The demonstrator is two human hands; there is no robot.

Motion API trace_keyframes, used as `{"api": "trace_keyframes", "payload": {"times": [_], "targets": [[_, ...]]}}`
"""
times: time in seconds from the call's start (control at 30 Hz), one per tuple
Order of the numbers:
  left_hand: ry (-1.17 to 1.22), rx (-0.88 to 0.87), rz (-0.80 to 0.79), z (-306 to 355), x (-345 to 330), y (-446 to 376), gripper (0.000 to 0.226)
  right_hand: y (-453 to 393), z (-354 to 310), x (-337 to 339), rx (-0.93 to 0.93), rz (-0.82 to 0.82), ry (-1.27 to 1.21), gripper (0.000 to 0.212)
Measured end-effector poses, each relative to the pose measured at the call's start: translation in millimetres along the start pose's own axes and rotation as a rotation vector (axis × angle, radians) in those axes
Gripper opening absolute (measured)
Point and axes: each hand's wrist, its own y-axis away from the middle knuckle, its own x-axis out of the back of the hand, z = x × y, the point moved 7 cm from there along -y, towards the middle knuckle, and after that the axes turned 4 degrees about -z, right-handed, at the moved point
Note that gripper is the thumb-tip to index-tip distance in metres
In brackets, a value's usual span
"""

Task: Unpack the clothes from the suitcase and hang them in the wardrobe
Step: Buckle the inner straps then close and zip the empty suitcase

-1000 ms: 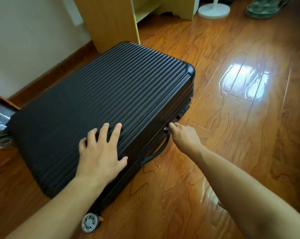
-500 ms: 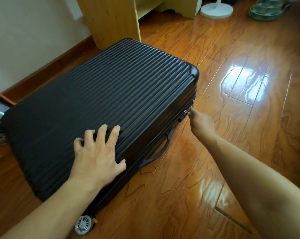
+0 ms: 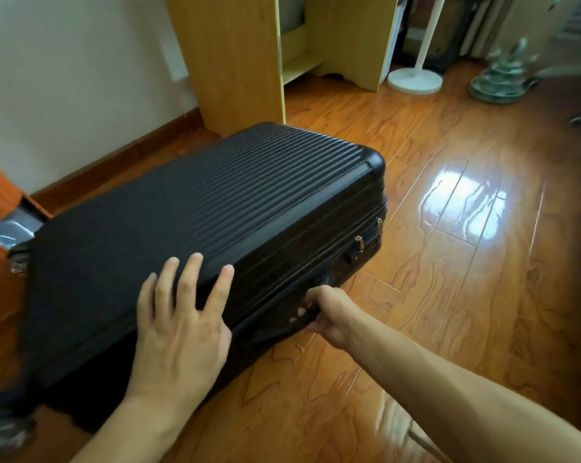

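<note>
Glossy wooden floorboards (image 3: 449, 295) carried a black hard-shell suitcase (image 3: 198, 212) lying flat beside the wall, its ribbed lid down and no clothes in view, so the unpacking looked barely begun and every garment was yet to be hung. The left hand (image 3: 182, 332) lay flat on the ridged shell, fingers spread. The right hand (image 3: 325, 315) curled round the side handle (image 3: 282, 329), a flexible dark strap.
</note>
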Motion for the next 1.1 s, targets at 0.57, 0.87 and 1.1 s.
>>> {"api": "trace_keyframes", "payload": {"times": [0.57, 0.87, 1.1], "targets": [[0.160, 0.188, -0.034, -139, 106, -62, 0.035, 200, -124, -232, 0.188, -0.283, 0.488, 0.014], [0.213, 0.280, -0.165, -161, 90, -144, 0.012, 201, -230, -96, 0.590, 0.178, 1.721, 0.053], [0.299, 0.277, -0.165, -139, 88, -134, 0.066, 192, -217, -102, 1.100, 0.042, 1.990, 0.050]]}}
